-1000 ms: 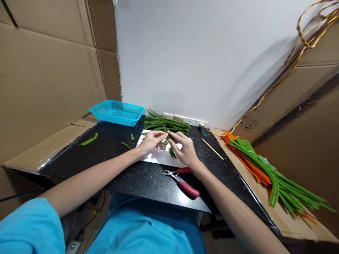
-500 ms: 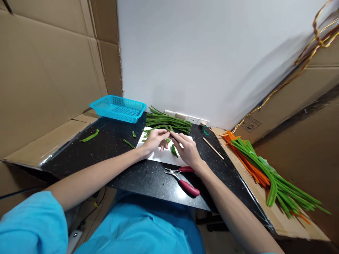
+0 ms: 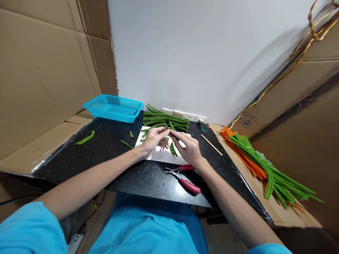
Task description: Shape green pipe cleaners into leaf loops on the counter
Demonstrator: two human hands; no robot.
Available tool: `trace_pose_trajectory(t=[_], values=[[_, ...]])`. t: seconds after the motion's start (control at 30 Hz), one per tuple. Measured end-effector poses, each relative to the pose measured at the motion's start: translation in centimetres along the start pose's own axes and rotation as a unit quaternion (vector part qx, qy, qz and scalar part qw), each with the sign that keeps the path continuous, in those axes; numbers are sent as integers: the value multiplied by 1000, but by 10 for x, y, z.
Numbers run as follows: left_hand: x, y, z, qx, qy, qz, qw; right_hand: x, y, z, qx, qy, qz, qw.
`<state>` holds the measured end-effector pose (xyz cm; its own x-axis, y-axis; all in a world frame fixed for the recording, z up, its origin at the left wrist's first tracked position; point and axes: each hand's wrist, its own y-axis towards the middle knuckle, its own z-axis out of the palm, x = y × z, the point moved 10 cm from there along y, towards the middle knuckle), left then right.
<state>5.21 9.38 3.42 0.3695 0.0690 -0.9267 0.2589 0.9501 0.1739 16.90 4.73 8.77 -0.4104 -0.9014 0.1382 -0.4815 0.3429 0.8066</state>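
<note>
Fingertips of my left hand point(image 3: 155, 140) and my right hand point(image 3: 188, 148) meet over a white sheet point(image 3: 159, 155), both pinching a green pipe cleaner point(image 3: 171, 125) whose ends stick up past the fingers. Most of its length is hidden by my fingers. A short bent green piece point(image 3: 173, 149) rests on the sheet between my hands, with more green pieces point(image 3: 144, 132) by the left hand. Just below the right wrist lie red-handled pliers point(image 3: 189, 185), jaws apart. Behind my hands is a bundle of dark green pipe cleaners point(image 3: 166, 119).
A blue plastic basket point(image 3: 113, 109) stands back left. Loose green pieces point(image 3: 85, 138) lie on the black table point(image 3: 106, 151). To the right are a wooden stick point(image 3: 212, 145), orange pipe cleaners point(image 3: 246, 158) and brighter green ones point(image 3: 267, 165) on cardboard. Wall sockets point(image 3: 190, 117) sit behind.
The view has shifted slightly, so the table things appear a little further left. My hands keep their pinch on the green pipe cleaner, and its upper ends now stand a bit further apart.
</note>
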Motion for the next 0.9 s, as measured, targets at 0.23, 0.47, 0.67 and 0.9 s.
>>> trace_pose_trajectory(t=[0.23,0.47,0.67,0.9], values=[[-1,0,2,-13,15,-7,1000,-6,1,-5,3,19,53,998],[6,6,-1,-2,41,10,999,-29,-3,-5,-67,79,175,979],[14,8,-10,-18,41,13,999,-36,-3,0,-73,142,225,961],[21,9,-18,-36,91,14,995,-41,-4,17,-3,196,267,943]])
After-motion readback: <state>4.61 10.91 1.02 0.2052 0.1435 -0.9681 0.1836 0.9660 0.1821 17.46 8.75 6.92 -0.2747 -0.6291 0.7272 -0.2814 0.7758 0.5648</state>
